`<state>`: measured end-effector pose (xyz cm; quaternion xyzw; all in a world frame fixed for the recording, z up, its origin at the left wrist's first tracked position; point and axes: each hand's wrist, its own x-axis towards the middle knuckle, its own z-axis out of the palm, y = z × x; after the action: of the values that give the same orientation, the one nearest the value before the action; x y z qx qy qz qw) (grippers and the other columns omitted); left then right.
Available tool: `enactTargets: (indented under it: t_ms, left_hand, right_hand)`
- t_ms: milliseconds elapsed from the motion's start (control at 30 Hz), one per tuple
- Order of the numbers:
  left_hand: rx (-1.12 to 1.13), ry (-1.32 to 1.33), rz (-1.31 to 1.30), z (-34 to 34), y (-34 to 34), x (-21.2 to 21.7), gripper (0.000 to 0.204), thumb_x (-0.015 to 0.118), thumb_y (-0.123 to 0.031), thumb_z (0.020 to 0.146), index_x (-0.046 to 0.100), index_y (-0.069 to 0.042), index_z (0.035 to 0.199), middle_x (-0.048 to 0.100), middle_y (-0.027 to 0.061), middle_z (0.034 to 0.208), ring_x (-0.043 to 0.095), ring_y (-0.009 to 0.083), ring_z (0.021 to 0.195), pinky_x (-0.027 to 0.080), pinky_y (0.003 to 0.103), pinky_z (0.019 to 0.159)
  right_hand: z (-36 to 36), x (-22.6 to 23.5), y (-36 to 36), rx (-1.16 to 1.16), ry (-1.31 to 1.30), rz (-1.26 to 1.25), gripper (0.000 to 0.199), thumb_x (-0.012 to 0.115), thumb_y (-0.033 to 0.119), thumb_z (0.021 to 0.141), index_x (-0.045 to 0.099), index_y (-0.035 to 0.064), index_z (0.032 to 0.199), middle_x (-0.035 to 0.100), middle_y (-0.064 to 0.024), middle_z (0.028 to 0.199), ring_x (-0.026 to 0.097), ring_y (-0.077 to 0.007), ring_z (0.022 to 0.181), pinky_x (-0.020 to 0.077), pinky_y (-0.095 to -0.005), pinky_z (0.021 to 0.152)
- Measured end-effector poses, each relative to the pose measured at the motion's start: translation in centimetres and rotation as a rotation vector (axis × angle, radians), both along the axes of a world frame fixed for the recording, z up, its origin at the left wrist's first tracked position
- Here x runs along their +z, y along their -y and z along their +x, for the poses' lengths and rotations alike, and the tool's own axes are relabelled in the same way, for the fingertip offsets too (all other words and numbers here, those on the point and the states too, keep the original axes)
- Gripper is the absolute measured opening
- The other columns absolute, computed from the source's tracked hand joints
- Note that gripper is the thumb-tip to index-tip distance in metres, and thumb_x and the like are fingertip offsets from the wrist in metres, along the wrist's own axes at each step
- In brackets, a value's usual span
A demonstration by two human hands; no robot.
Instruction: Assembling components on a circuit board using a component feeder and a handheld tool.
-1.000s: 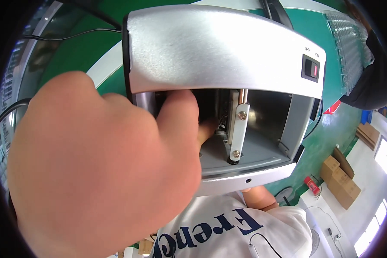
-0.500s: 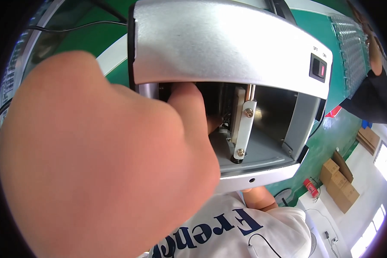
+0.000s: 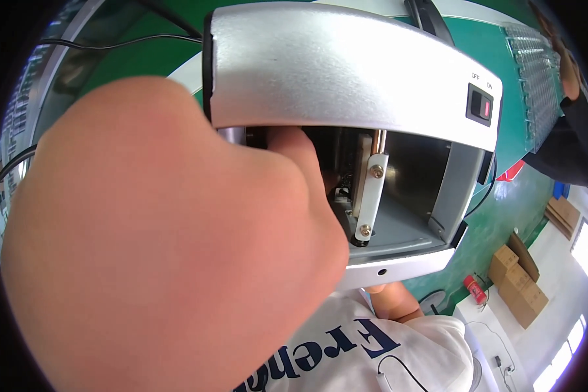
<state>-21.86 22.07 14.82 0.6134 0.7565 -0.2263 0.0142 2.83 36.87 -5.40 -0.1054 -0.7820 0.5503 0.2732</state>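
A silver metal machine housing (image 3: 346, 72) with an open side fills the middle of the view. My left hand (image 3: 170, 242) looms large in front of its left part, knuckles bent and fingers curled. One digit reaches into the opening under the top cover. A bit of skin shows deeper inside, beside a small metal fitting (image 3: 342, 194); whatever the fingertips grip is hidden. Just right of them stands an upright metal bracket (image 3: 371, 199) with two screws. My right arm (image 3: 396, 302) passes behind the housing's lower edge, which hides the hand.
A rocker switch (image 3: 480, 104) sits on the housing's right end. Stacked clear plastic trays (image 3: 532, 85) lie on the green-topped table (image 3: 487, 49), near another person's dark sleeve (image 3: 565, 144). A black cable (image 3: 117, 44) runs at upper left. Cartons (image 3: 517, 287) and a red extinguisher (image 3: 475, 289) stand at right.
My left hand has shifted slightly to the right, its digit still inside the opening. The housing's left edge appears a little further right, while the bracket looks nearly unmoved.
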Motion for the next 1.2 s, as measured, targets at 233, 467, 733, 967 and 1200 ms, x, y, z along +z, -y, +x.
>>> enactTargets:
  t_ms: [233, 467, 733, 967, 1200]
  left_hand:
    - [-0.016, -0.032, -0.066, -0.4, 0.0, 1.5, 0.029, 0.072, -0.022, 0.068, 0.073, -0.018, 0.097, 0.053, -0.0005, 0.086, 0.04, 0.0181, 0.05, 0.036, 0.033, 0.055]
    - [0.092, 0.528, 0.421, -1.8, 0.5, 2.4, 0.049, 0.08, -0.027, 0.046, 0.066, -0.004, 0.086, 0.06, 0.0097, 0.083, 0.057, 0.023, 0.067, 0.045, 0.036, 0.058]
    - [0.131, 0.613, 0.699, -1.4, -0.6, 1.0, 0.052, 0.084, -0.023, 0.053, 0.067, 0.002, 0.096, 0.065, 0.0169, 0.094, 0.064, 0.0294, 0.081, 0.051, 0.036, 0.067]
    - [0.121, 0.623, 0.674, -1.6, -1.1, 0.5, 0.052, 0.084, -0.023, 0.054, 0.067, 0.002, 0.097, 0.065, 0.017, 0.095, 0.064, 0.0296, 0.082, 0.051, 0.036, 0.067]
    - [0.109, 0.63, 0.61, -1.5, -1.8, 0.4, 0.052, 0.084, -0.022, 0.055, 0.067, 0.002, 0.098, 0.065, 0.017, 0.096, 0.064, 0.0299, 0.083, 0.051, 0.036, 0.068]
  right_hand:
    - [-2.6, 0.5, -1.2, 0.106, -0.098, 0.172, 0.053, 0.063, 0.026, 0.082, 0.059, -0.0137, 0.117, 0.067, -0.0295, 0.109, 0.069, -0.0376, 0.087, 0.0564, -0.0389, 0.08]
    - [-3.2, 2.0, 0.5, -0.071, 0.048, 0.08, 0.057, 0.066, 0.031, 0.08, 0.061, -0.0158, 0.111, 0.066, -0.0326, 0.107, 0.069, -0.0409, 0.088, 0.0565, -0.04, 0.079]
    - [-2.9, 1.2, 0.1, -0.024, 0.051, 0.001, 0.065, 0.069, 0.034, 0.084, 0.057, -0.0195, 0.119, 0.065, -0.0357, 0.116, 0.068, -0.0423, 0.102, 0.0551, -0.0406, 0.087]
    - [-3.3, 1.4, -0.1, 0.008, 0.033, -0.033, 0.069, 0.07, 0.033, 0.082, 0.054, -0.0186, 0.126, 0.063, -0.0373, 0.118, 0.067, -0.0448, 0.106, 0.0552, -0.0434, 0.09]
    - [-3.7, 2.2, -0.2, 0.039, 0.094, -0.074, 0.07, 0.07, 0.033, 0.076, 0.058, -0.0178, 0.122, 0.063, -0.0377, 0.118, 0.068, -0.0449, 0.105, 0.0559, -0.0432, 0.089]
